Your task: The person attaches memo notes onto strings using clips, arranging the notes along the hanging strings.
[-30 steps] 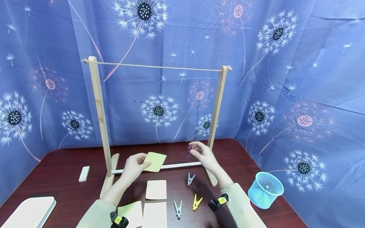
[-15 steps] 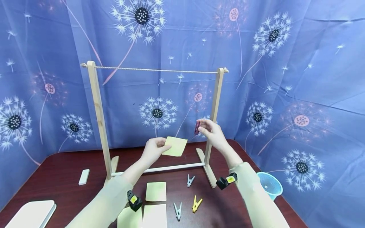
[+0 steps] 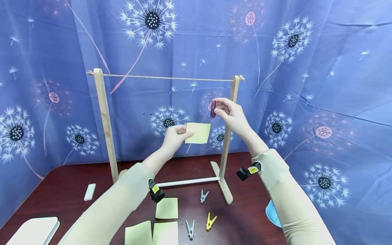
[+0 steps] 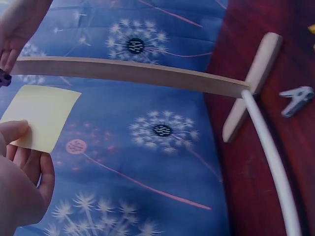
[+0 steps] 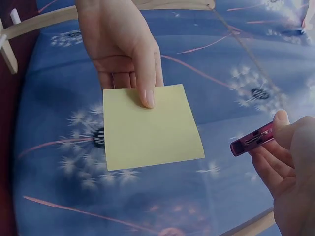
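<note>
My left hand (image 3: 174, 140) pinches a yellow sticky note (image 3: 199, 133) by its left edge, thumb in front and fingers behind. The note is raised well above the table, below the rope (image 3: 165, 78) of a wooden frame. To the right and a little higher, my right hand (image 3: 234, 115) grips a dark purple clothespin (image 3: 213, 109) between thumb and fingers. In the right wrist view the clothespin (image 5: 253, 139) points toward the note (image 5: 150, 130), with a gap between them. The left wrist view shows the note (image 4: 42, 115) flat and unclipped.
Wooden posts (image 3: 105, 122) and a white crossbar (image 3: 186, 182) form the frame. On the table lie more yellow notes (image 3: 166, 208), a yellow clothespin (image 3: 210, 222) and grey clothespins (image 3: 190, 229). A white block (image 3: 90, 192), a white case (image 3: 33, 231) and a blue mesh basket (image 3: 272, 214) stand around.
Both hands have risen from near the table toward the rope. The left hand with the note has also moved right; the purple clothespin has gone up with the right hand.
</note>
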{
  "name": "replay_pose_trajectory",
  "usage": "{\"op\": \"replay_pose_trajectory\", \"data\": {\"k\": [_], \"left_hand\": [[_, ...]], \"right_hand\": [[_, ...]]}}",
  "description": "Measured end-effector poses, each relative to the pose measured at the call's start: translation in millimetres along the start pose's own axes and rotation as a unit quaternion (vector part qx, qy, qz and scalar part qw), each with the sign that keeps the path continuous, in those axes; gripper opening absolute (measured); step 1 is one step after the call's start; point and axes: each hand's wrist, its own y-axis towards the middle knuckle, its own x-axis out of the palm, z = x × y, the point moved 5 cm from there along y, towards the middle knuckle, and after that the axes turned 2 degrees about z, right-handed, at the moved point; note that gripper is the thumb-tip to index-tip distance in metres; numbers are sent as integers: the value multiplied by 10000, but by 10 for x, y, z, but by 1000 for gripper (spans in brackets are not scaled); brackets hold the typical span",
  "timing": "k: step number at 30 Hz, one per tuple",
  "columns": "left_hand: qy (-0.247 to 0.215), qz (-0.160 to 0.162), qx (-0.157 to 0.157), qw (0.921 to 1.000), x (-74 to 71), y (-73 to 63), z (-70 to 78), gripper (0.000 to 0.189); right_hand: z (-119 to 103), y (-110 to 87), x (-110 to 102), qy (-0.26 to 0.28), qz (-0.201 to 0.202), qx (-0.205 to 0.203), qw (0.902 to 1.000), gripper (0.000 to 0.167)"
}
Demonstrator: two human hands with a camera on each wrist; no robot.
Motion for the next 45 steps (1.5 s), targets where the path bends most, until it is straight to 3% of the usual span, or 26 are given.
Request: {"op": "replay_pose_trajectory", "data": {"k": [4,10,17,20,29,39,45], "left_hand": [[-413,108,-174,9989,-6,126,146,33],[-575,247,-273,9977,-9,307,355,34],[-831,269,-168,9960,43,443,570,34],[-844,316,-120,9959,66,471,636,34],[-1020,500,-19,9935,206,559,795,36],[-1474,683,260,9864,311,581,869,32],[-1481,664,388,9860,364,581,900,32]], "right_hand": [[-170,161,-117,-20,85,-175,9998,35],[-349,361,-347,-77,349,-297,9989,34],[-486,589,-578,739,920,-493,9918,31],[-518,680,-627,807,1096,-555,9891,29],[-492,856,-664,553,1135,-131,9919,16],[-524,865,-671,-56,1178,214,9928,9],[-525,869,-668,-400,1126,303,9924,10]]}}
